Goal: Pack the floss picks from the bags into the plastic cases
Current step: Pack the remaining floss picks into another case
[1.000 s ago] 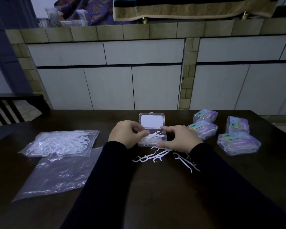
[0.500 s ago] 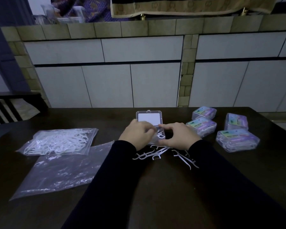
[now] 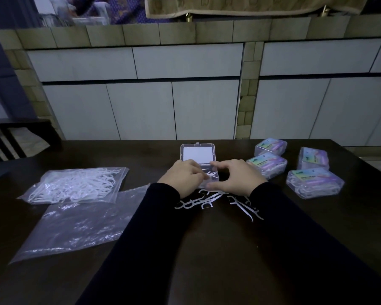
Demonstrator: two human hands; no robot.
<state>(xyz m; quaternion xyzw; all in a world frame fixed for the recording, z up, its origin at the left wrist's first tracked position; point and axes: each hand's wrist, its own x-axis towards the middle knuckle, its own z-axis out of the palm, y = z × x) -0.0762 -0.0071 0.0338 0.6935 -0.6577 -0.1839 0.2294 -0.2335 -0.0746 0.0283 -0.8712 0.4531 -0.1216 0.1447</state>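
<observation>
An open clear plastic case (image 3: pixel 198 153) stands mid-table, its lid raised toward the far side, with white floss picks (image 3: pixel 209 174) inside its base. My left hand (image 3: pixel 183 178) covers the case's left part, fingertips pressing down on the picks inside. My right hand (image 3: pixel 234 177) curls round the case's right front corner, thumb at the front edge. Loose floss picks (image 3: pixel 204 202) lie on the table just in front of both hands. A zip bag full of picks (image 3: pixel 75 186) lies at the left, and an empty flat bag (image 3: pixel 75 227) lies in front of it.
Several closed, filled cases with colourful labels (image 3: pixel 315 182) sit at the right of the dark table (image 3: pixel 207 249). A dark chair back (image 3: pixel 7 137) stands at the far left. White cabinet doors and a tiled counter rise behind the table.
My left hand has slid right from the case's left edge onto the picks in the case. My right hand has stayed at the case's right side.
</observation>
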